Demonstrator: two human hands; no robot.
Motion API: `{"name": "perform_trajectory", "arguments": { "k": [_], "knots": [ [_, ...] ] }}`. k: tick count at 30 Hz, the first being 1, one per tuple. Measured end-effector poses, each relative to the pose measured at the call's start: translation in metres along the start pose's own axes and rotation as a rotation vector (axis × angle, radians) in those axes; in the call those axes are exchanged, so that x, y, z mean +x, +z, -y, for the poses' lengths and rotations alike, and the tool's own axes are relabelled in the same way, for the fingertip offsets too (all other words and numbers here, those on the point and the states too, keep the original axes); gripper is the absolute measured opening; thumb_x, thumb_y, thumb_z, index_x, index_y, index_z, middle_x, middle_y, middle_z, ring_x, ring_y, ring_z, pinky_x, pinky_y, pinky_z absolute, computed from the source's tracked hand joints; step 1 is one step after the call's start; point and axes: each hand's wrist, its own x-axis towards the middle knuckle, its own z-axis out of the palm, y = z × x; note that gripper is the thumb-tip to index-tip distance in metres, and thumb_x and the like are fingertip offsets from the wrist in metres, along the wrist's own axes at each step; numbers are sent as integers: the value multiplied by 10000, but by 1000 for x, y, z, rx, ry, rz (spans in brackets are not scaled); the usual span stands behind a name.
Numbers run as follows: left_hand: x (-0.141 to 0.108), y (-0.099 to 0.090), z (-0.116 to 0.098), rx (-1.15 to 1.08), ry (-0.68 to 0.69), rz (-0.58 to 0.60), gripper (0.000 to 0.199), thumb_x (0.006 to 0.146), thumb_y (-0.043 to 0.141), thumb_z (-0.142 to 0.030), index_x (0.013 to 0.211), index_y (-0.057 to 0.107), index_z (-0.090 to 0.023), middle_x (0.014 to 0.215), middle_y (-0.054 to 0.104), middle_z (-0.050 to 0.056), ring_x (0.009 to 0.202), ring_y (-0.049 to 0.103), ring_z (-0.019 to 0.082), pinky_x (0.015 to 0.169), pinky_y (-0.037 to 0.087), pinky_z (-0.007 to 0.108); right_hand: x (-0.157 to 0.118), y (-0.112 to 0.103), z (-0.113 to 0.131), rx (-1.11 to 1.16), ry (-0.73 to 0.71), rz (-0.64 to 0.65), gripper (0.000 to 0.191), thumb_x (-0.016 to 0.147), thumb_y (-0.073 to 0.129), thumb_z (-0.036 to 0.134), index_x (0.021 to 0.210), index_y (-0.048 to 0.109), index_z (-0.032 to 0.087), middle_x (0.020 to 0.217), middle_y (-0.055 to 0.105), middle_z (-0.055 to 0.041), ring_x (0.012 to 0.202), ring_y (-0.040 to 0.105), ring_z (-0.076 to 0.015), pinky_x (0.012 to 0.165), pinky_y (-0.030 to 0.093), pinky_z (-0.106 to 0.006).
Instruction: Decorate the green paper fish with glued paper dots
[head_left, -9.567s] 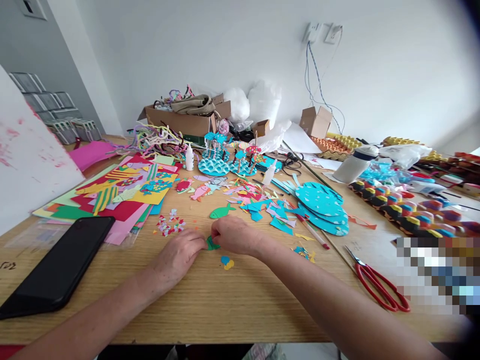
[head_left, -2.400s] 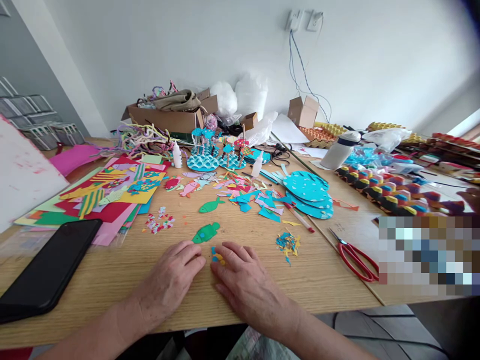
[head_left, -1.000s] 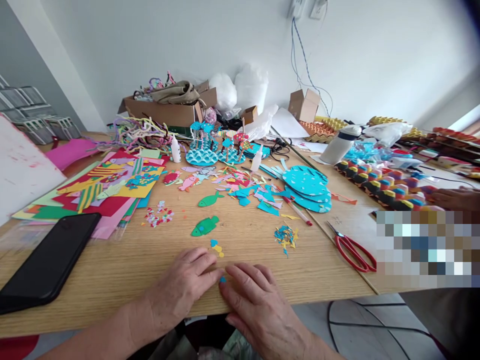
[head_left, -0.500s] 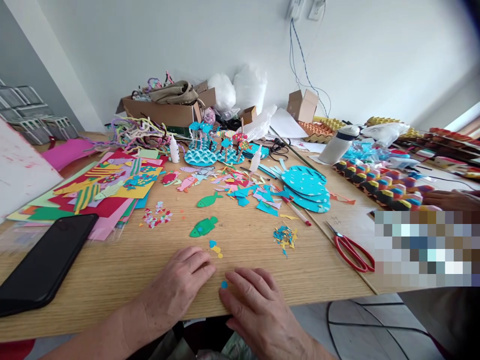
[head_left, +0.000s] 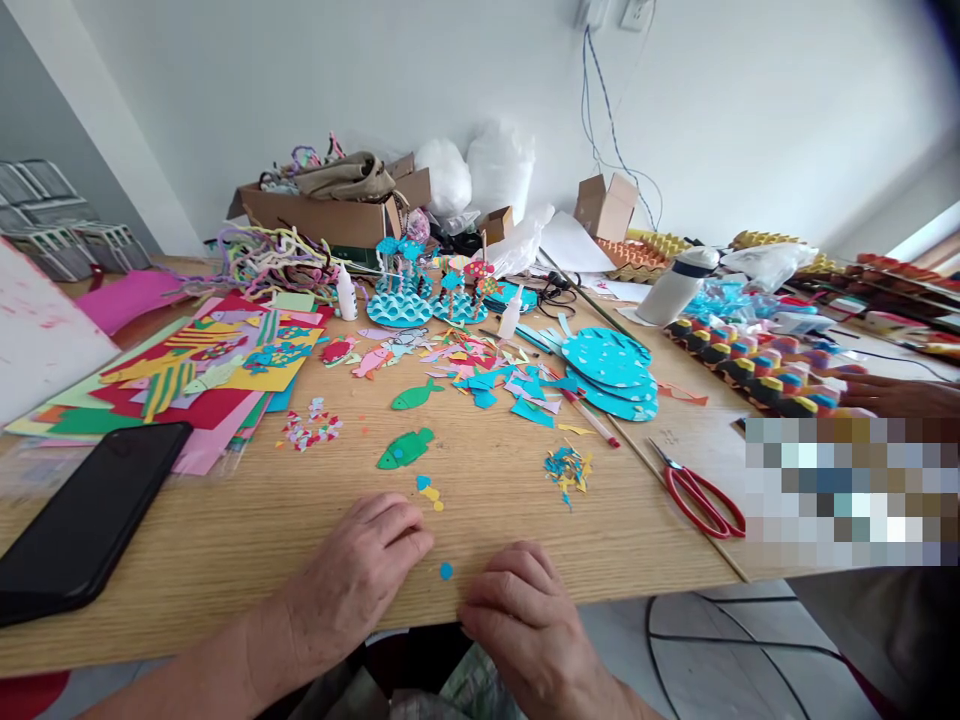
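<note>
I have the left hand (head_left: pixel 367 555) resting near the close edge of the bench (head_left: pixel 217 540), fingers drawn together and curled; the right hand (head_left: pixel 525 620) is bunched tighter, knuckles up. The fingertips are tucked under, so I can't tell whether either pinches anything. The blue dot (head_left: pixel 446 571) lies flat in the gap between them, touching neither: right of the left fingertips, left of the right knuckles. I judge neither hand clearly nearer, and being round, it gives me no long axis to line up. Nothing blocks it from either side. Beyond the dot and slightly left come the loose blue and yellow dots (head_left: pixel 430 493), the dotted green fish (head_left: pixel 411 447), then the plain green fish (head_left: pixel 412 396). Beyond the dot to the right, I see a scrap pile (head_left: pixel 562 466), then the red-handled scissors (head_left: pixel 679 471); well left is the phone (head_left: pixel 94 520).
</note>
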Motion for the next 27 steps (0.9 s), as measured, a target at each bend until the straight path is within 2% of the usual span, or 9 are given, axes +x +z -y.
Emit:
{"name": "perform_trajectory", "arguments": {
  "k": [5,7,9,12,15,17,20,23,27],
  "knots": [
    [1,1,2,-11,-13,-44,242,841,386,-72,876,600,-178,836,616,44,823,546,165,756,493,300,-4,2,3,17,112,3,168,869,451,194,747,567,186,713,612,-13,691,498,-129,689,387,-295],
    [2,1,2,-65,-39,-57,268,824,379,-49,879,601,-188,840,620,40,829,551,160,758,489,295,1,0,3,91,221,8,177,855,469,201,709,568,184,702,602,-19,680,492,-135,666,391,-283],
    [5,2,1,-187,-94,-66,281,801,387,-36,875,605,-197,840,622,33,830,560,151,754,482,276,10,-4,0,268,406,-5,193,833,494,222,659,566,179,668,584,-13,650,493,-131,616,390,-257],
    [13,1,0,-467,-282,-30,215,779,425,-91,818,609,-195,796,632,19,780,585,140,710,477,247,29,-8,-9,637,754,-35,195,755,581,306,612,576,173,562,536,22,550,469,-108,517,362,-222],
    [23,-2,0,-695,-514,16,139,757,464,-192,776,601,-181,742,634,9,716,593,149,663,472,249,50,-9,-18,931,922,-68,207,663,657,359,606,608,167,537,538,36,528,459,-91,532,364,-217],
    [29,-2,2,-777,-581,15,134,742,476,-238,760,593,-176,719,626,3,700,583,152,652,462,251,61,-7,-22,1037,927,-69,205,628,684,360,621,619,166,569,569,31,555,480,-90,571,379,-222],
    [36,-3,7,-834,-601,6,123,722,495,-271,709,567,-173,669,596,-14,663,554,143,627,439,243,73,-2,-25,1102,877,-48,237,580,715,347,680,588,174,568,570,44,547,494,-85,552,374,-214],
    [38,-2,12,-838,-627,-9,122,714,501,-278,665,537,-172,618,556,-27,617,524,133,584,417,234,81,2,-28,1020,814,-40,245,575,709,301,677,522,181,554,532,62,523,479,-76,509,349,-195],
    [38,-3,19,-808,-639,-16,125,723,494,-270,669,546,-169,622,560,-22,623,522,137,599,413,242,91,5,-33,827,724,9,150,632,636,225,661,497,178,598,521,49,550,473,-81,512,356,-199]
  ]
}}
